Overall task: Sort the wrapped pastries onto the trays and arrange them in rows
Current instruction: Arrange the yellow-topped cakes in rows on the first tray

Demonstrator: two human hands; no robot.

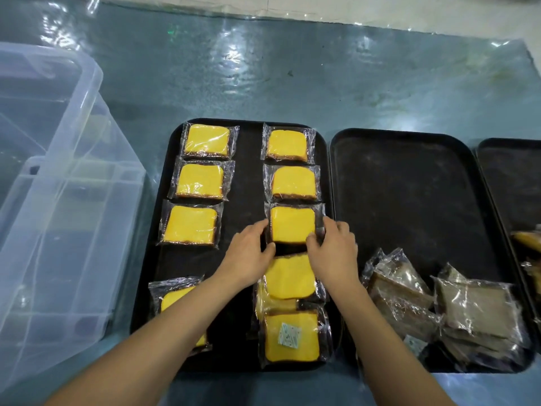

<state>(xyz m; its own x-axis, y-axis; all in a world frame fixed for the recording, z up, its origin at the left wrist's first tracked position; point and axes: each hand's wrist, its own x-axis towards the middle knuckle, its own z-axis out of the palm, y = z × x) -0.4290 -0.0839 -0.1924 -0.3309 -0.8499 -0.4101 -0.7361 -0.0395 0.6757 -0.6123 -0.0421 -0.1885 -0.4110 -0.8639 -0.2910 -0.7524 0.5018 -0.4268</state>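
Wrapped yellow pastries lie in two columns on the left black tray (248, 183). My left hand (248, 253) and my right hand (333, 247) pinch the near corners of the third yellow pastry (292, 224) in the right column, which lies flat on the tray. Below it, more yellow pastries (289, 276) overlap in a loose pile, the nearest (292, 338) carrying a small white sachet. Another yellow pastry (172, 297) is partly hidden under my left forearm. A pile of brown wrapped pastries (468, 306) sits at the near end of the middle black tray (409, 186).
A clear plastic bin (58, 200) stands to the left of the trays. A third black tray (515, 177) shows at the right edge with a few wrapped pastries on it. The table is covered with shiny plastic film (292, 77).
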